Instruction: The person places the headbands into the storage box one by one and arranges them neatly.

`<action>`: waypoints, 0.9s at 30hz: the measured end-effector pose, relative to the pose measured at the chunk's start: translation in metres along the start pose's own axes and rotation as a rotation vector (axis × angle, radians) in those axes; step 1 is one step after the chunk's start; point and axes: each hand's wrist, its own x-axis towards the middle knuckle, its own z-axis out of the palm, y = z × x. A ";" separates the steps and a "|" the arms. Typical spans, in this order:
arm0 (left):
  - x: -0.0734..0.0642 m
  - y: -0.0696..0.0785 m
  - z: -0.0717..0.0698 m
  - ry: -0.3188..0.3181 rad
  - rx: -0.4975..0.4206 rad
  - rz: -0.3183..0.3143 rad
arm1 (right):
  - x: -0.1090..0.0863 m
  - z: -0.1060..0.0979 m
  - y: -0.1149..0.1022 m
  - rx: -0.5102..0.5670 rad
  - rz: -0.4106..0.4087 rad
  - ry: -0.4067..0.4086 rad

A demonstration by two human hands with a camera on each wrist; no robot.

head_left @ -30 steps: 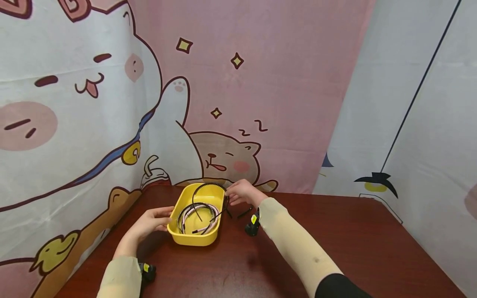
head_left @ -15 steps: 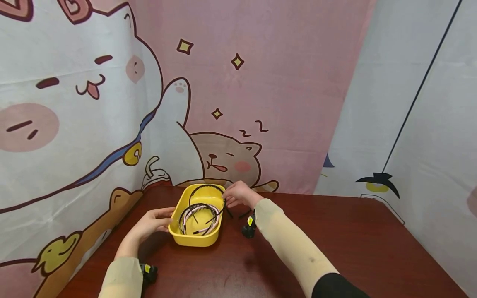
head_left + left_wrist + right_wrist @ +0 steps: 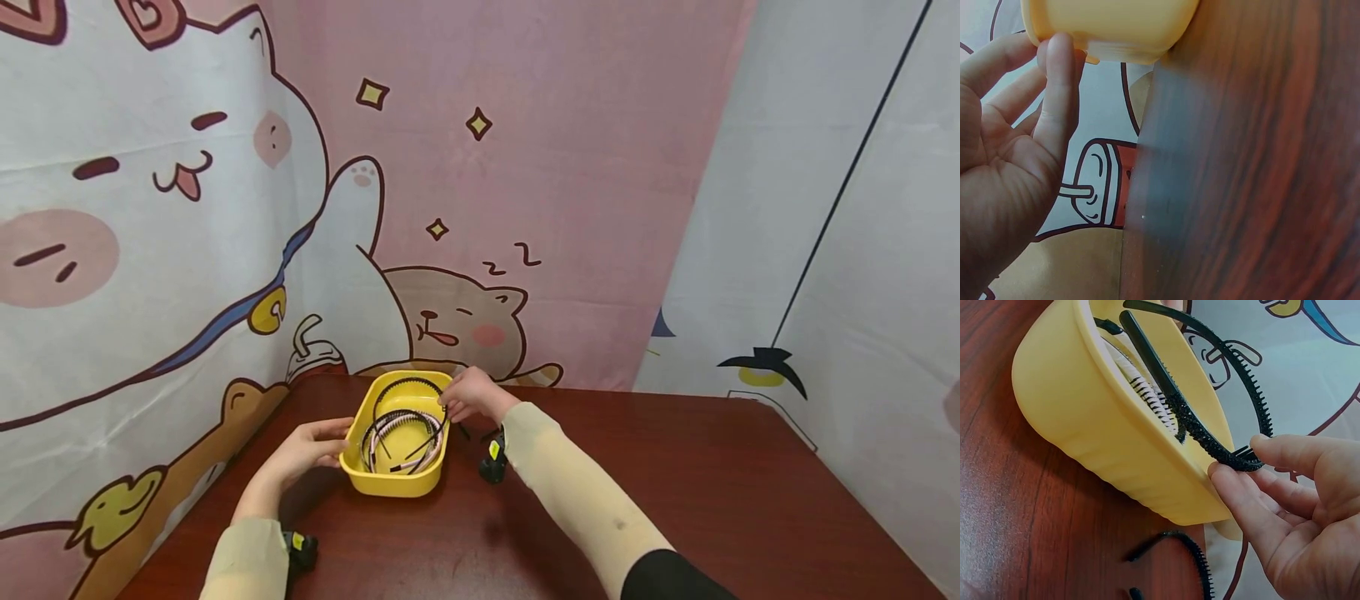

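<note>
My right hand pinches a black toothed headband between thumb and fingers, at the right rim of a yellow plastic basket. The headband's two ends reach over the basket's inside, and its band shows small comb teeth. At the basket's left side, my left hand holds the rim with thumb and fingertips; the left wrist view shows the thumb right at the yellow wall. Pink headbands and black ones lie together in the basket.
Another black headband lies on the dark red wooden table, just right of the basket and partly hidden by my right hand in the head view. A cartoon-printed cloth hangs behind the table.
My right hand has moved slightly left, carrying the black headband further over the basket. The left hand stays at the basket's left rim.
</note>
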 end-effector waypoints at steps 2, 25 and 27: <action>0.000 -0.001 0.000 -0.002 0.000 0.004 | 0.000 0.002 0.001 -0.005 0.002 -0.002; -0.002 0.002 0.002 -0.013 -0.005 0.018 | 0.004 0.024 -0.001 -0.211 -0.047 0.064; -0.001 0.001 0.002 -0.007 -0.006 0.013 | 0.004 0.026 -0.002 -0.263 -0.052 0.076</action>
